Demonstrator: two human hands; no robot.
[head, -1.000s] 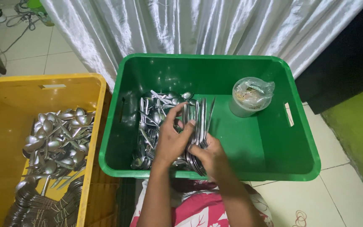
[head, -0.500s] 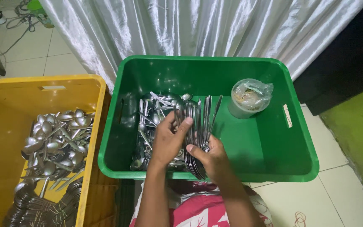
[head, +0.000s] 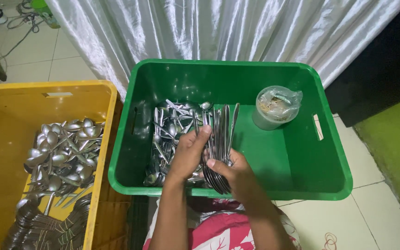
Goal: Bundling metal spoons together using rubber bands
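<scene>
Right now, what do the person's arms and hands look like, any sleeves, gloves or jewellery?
Both forearms are bare, with no sleeves reaching them. The left hand and right hand wear no gloves, and no rings, watch or bracelets show. Below the arms is red clothing with a white leaf pattern.

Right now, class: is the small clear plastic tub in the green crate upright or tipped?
Upright: the clear plastic tub stands on the green crate floor, its bag-covered mouth facing up.
</scene>
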